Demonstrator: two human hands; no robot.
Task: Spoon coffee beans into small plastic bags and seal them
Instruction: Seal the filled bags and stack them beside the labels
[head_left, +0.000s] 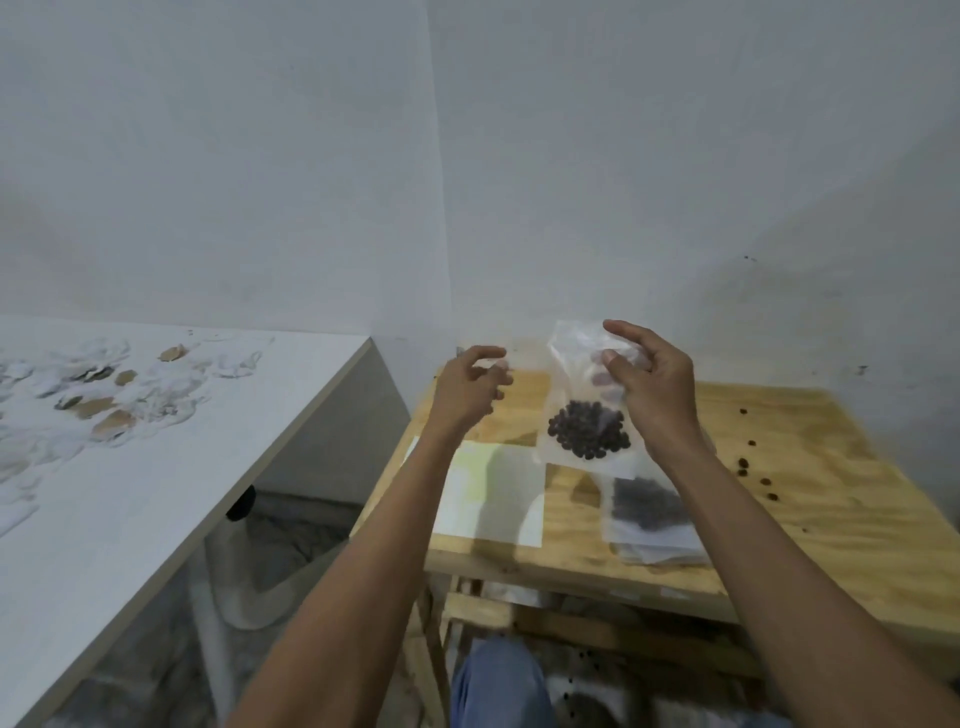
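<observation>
My right hand (649, 384) holds a small clear plastic bag (571, 364) up above the wooden table (831, 499), fingers curled round its upper part. Dark coffee beans (589, 430) sit bunched at the bag's bottom. My left hand (470, 387) hovers just left of the bag with fingers loosely curled, holding nothing that I can see. Whether the bag's top is sealed I cannot tell.
A white sheet (493, 496) lies on the table below my left arm. A stack of plastic bags (649, 519) lies under the held bag. Loose beans (748, 465) are scattered on the right. A grey-white counter (104, 519) with scraps stands at left.
</observation>
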